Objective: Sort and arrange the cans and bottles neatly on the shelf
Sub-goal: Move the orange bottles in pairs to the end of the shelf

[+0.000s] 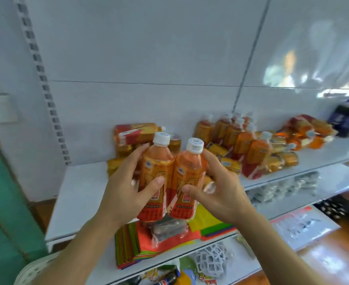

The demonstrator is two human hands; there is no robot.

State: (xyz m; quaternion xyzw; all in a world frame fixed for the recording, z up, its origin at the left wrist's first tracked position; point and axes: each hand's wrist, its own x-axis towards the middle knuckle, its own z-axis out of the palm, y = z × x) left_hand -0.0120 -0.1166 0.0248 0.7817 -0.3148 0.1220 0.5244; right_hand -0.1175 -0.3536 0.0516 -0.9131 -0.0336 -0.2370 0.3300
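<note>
Both hands point(169, 188) clasp two ribbed plastic bottles point(172, 177) — upright, touching.

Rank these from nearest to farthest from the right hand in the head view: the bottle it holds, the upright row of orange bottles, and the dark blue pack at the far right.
1. Right-hand bottle: held in the right hand, beside the left-hand one.
2. Upright row of orange bottles: on the shelf, behind and right.
3. Dark blue pack: far right end of the shelf.
</note>
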